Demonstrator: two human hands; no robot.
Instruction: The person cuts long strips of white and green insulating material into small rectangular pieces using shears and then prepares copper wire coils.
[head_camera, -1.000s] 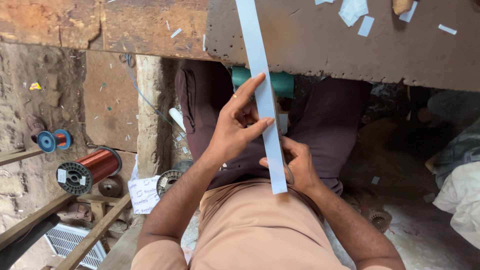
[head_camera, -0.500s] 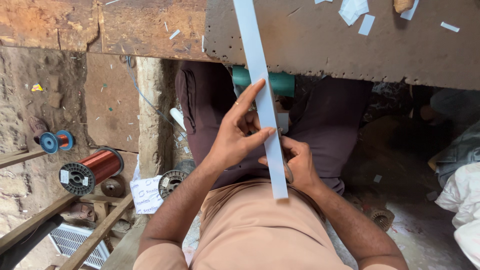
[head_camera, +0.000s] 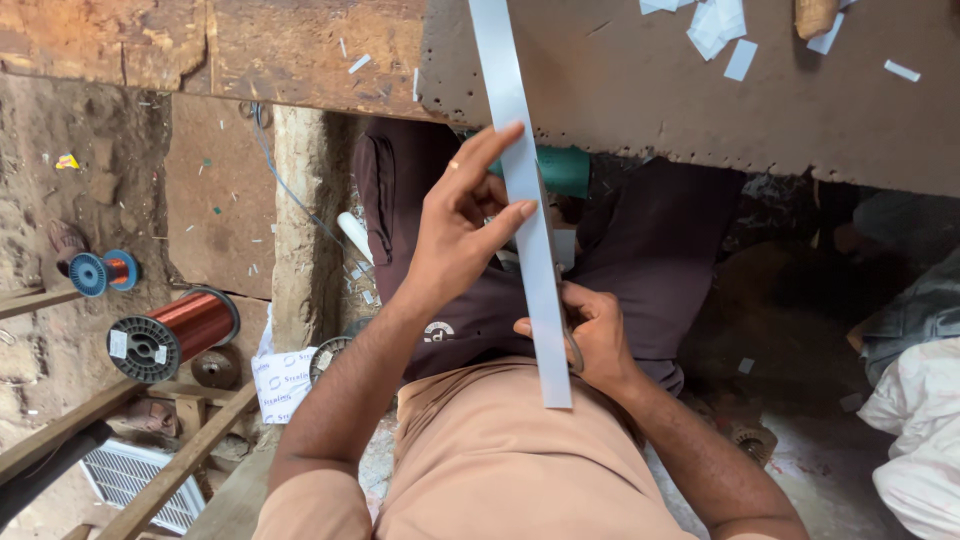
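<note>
A long, narrow pale grey-blue paper strip (head_camera: 530, 230) runs from the top of the view down to my lap. My left hand (head_camera: 455, 235) pinches it about halfway along, thumb and forefinger on its left edge. My right hand (head_camera: 595, 340) grips the strip near its lower end, fingers curled round it from the right. A thin dark metal piece shows at the right hand's fingers; I cannot tell what it is. Both hands are over my dark trousers (head_camera: 660, 260), below the edge of a worn brown workbench (head_camera: 700, 110).
White paper scraps (head_camera: 715, 25) lie on the bench top. A large spool of copper wire (head_camera: 170, 335) and a small blue spool (head_camera: 100, 272) sit at the left, with wooden rails (head_camera: 170, 470) below. A green roll (head_camera: 565, 170) hangs under the bench. White sacks (head_camera: 925, 440) at the right.
The strip's lower end has slid slightly further down past my right hand. My left hand has shifted a little up the strip, still pinching it.
</note>
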